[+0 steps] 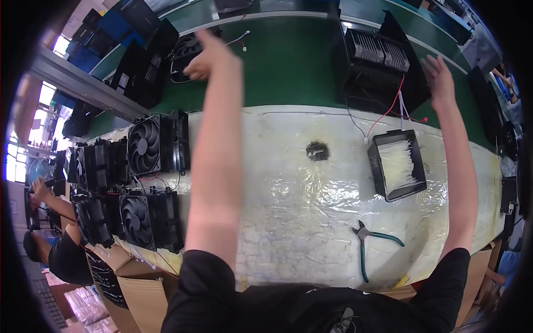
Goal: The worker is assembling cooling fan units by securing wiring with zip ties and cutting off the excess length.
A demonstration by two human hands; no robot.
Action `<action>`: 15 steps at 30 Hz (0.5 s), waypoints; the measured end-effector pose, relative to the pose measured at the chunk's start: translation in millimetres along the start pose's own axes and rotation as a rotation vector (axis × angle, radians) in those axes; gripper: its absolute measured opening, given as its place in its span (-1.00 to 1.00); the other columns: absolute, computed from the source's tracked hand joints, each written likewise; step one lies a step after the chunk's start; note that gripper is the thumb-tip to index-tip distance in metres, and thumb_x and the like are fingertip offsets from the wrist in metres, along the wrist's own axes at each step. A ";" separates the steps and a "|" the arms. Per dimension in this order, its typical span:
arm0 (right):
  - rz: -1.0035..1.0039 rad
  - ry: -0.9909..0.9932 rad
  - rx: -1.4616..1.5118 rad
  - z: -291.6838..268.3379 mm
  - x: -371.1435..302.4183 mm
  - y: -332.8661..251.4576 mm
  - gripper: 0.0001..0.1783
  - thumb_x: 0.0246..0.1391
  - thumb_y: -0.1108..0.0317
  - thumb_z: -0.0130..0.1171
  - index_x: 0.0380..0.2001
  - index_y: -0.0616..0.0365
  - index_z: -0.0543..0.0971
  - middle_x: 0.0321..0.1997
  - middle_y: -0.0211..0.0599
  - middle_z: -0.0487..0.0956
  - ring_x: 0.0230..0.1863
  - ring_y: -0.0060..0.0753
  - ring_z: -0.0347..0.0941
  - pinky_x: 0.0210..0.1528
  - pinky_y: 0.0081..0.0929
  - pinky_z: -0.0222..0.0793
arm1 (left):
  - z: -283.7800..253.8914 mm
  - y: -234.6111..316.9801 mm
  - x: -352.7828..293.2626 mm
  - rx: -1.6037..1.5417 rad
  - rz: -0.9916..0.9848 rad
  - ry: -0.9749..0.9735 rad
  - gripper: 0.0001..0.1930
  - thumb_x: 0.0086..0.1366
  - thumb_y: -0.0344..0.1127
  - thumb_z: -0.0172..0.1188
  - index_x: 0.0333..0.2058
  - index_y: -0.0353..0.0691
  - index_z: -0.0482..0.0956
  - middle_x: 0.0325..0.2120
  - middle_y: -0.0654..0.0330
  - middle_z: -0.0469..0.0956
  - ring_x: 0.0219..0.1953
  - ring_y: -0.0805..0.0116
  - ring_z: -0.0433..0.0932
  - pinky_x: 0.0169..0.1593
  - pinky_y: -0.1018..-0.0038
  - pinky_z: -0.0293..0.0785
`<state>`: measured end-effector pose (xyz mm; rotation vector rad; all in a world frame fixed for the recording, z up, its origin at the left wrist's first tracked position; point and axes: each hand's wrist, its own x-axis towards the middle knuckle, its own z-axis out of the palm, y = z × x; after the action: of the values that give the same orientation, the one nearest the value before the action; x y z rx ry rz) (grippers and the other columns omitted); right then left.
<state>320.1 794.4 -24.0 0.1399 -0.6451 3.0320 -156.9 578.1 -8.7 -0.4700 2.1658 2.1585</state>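
My left hand [214, 58], slightly blurred, reaches far over the green surface with thumb and fingers apart. Just left of it lies a black fan [186, 47] with white-plugged wires; whether they touch I cannot tell. My right hand [440, 81] is stretched out with spread fingers beside the right wall of a black housing [363, 89]. Inside that housing sits a finned metal heat sink [377, 50], and red and white wires [395, 100] hang out of its front. Nothing shows in either hand.
Several black fan-and-heatsink units [142, 147] stand at the left. A black bin [378, 172] of thin white strips and green-handled cutters [363, 236] lie on the plastic-covered table [288, 222]. A metal post [89, 86] crosses at left. Another person [69, 258] works at the far left.
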 end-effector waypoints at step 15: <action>-0.779 1.144 -1.485 177.1 64.6 160.2 -0.46 0.24 0.16 0.09 0.21 0.17 0.36 0.17 -0.25 0.48 0.25 -0.41 0.33 0.24 -0.46 0.14 | -28.0 34.4 33.4 -0.592 -0.401 -0.522 -0.48 -0.20 -0.58 0.38 -0.18 -0.43 0.40 -0.28 0.01 0.53 -0.32 0.10 0.57 -0.32 0.18 0.62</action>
<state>260.9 577.1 78.5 -0.9572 -1.7081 0.9897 -192.2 543.9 17.1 -0.2776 1.0589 2.3061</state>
